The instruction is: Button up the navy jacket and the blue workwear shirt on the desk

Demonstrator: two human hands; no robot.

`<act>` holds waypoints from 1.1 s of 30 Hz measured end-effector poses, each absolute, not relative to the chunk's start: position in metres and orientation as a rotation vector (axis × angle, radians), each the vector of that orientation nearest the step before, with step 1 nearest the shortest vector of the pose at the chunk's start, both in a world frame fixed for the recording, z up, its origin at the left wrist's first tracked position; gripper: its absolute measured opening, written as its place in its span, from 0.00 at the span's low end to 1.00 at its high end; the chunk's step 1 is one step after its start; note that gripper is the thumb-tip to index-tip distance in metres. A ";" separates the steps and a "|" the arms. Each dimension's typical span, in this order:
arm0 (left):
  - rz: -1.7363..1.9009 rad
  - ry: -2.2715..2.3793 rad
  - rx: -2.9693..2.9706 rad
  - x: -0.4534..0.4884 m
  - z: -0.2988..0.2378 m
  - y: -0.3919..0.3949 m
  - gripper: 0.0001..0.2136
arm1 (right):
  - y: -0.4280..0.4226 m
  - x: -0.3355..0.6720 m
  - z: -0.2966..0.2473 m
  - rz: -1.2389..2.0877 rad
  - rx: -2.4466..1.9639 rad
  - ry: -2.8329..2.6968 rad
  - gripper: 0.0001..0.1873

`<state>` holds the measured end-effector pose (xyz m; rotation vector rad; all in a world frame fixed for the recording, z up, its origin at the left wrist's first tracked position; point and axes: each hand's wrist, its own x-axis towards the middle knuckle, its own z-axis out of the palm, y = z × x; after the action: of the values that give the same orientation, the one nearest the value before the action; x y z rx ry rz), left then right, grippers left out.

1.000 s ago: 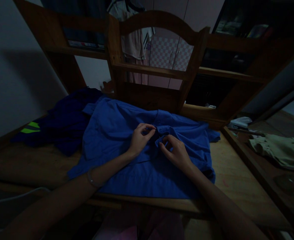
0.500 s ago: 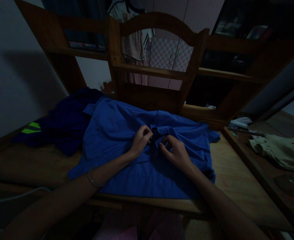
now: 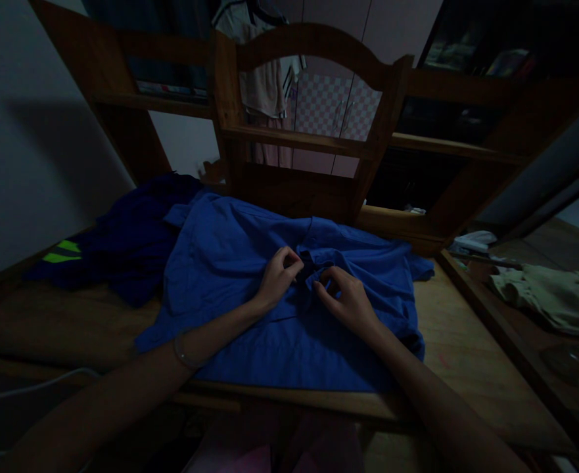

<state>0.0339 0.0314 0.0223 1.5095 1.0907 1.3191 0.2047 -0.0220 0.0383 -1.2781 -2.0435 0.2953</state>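
Observation:
A blue jacket (image 3: 230, 243) lies spread over the wooden table, wrinkled, with a gap near its middle where dark cloth shows. My left hand (image 3: 279, 276) is at the left side of this gap, thumb and forefinger pinched together. Whatever sits between those fingertips is too small and dark to make out. On the right side of the gap, my right hand (image 3: 346, 299) pinches a folded edge of the jacket between thumb and curled fingers. The two hands are a short distance apart.
A dark blue garment (image 3: 126, 243) with a yellow-green stripe is heaped at the left by the wall. Behind the jacket rises a wooden shelf frame (image 3: 294, 138). To the right, beyond a raised wooden edge, lies folded pale cloth (image 3: 550, 295). A white cable (image 3: 37, 384) hangs at lower left.
My left hand's fingertips have shifted very slightly to the right, toward the gap. My right hand and the jacket look almost the same.

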 end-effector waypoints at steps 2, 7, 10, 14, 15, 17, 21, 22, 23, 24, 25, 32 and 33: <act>1.315 1.077 1.510 0.033 0.023 0.031 0.03 | -0.022 0.205 0.038 0.294 -1.282 -2.040 0.05; 1.296 1.051 1.507 0.033 0.024 0.031 0.03 | -0.022 0.205 0.039 0.281 -1.274 -2.042 0.06; 1.295 1.045 1.504 0.033 0.023 0.031 0.03 | -0.022 0.205 0.038 0.276 -1.274 -2.046 0.06; 1.323 1.038 1.509 0.033 0.023 0.030 0.02 | -0.022 0.205 0.038 0.276 -1.277 -2.052 0.06; 1.333 1.040 1.510 0.033 0.023 0.030 0.02 | -0.022 0.205 0.038 0.278 -1.277 -2.054 0.06; 1.345 1.056 1.511 0.033 0.023 0.030 0.03 | -0.022 0.205 0.038 0.284 -1.275 -2.059 0.06; 1.348 1.098 1.508 0.033 0.024 0.031 0.04 | -0.022 0.205 0.038 0.282 -1.276 -2.058 0.05; 1.350 1.104 1.509 0.034 0.024 0.031 0.04 | -0.022 0.205 0.038 0.282 -1.276 -2.058 0.05; 1.353 1.110 1.511 0.034 0.024 0.031 0.04 | -0.022 0.205 0.037 0.282 -1.275 -2.057 0.05; 1.357 1.116 1.513 0.034 0.024 0.031 0.04 | -0.022 0.205 0.037 0.284 -1.275 -2.056 0.05; 1.360 1.120 1.515 0.034 0.024 0.031 0.05 | -0.022 0.205 0.037 0.286 -1.275 -2.055 0.05; 1.343 1.089 1.443 0.035 0.025 0.029 0.05 | -0.023 0.204 0.038 0.300 -1.277 -2.042 0.05; 1.341 1.082 1.433 0.035 0.025 0.029 0.05 | -0.023 0.204 0.039 0.300 -1.277 -2.043 0.05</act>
<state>0.0350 0.0290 0.0248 1.4325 1.0819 1.3415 0.2043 -0.0226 0.0387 -1.2775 -2.0432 0.3000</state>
